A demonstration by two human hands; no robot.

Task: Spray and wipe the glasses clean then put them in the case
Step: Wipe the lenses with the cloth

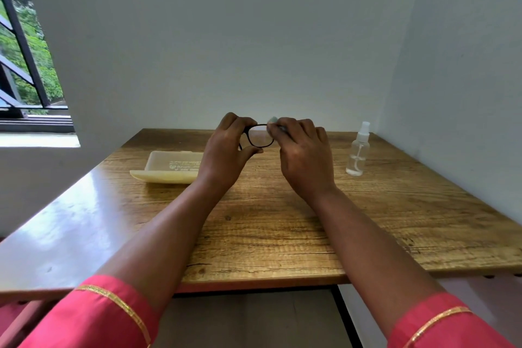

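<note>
Glasses (pixel 259 137) held up above the far middle of the table (pixel 282 220), black frame, between 2 hands. Left hand (pixel 226 155) pinching the frame's left part: fingers curled over the top rim, thumb pressed up under the bottom rim. Left grip closed on the frame. Right hand (pixel 303 158) curled at the frame's right side, fingertips bunched on a small pale cloth (pixel 273 120), only a corner of it peeking out above the knuckles. Right grip pinched on that cloth, against the right lens area; lens itself mostly hidden behind the fingers. 1 lens visible between the hands, clear.

Case (pixel 169 168) lying open on the table, left of the hands and partly behind the left wrist, cream-coloured, printing on the inside too small to read. Not touching the glasses. Spray bottle (pixel 358 151) standing upright on the right of the table, near the far right corner, well apart from both hands; clear body, white nozzle, a little liquid low in the bottom.

Both forearms stretched forward over the near table edge, pink sleeves (pixel 107 316) with a gold band at the elbows. Wood-grain top, glossy on the left side. White walls behind and to the right; window (pixel 25 65) with dark bars at far left, green leaves beyond.
</note>
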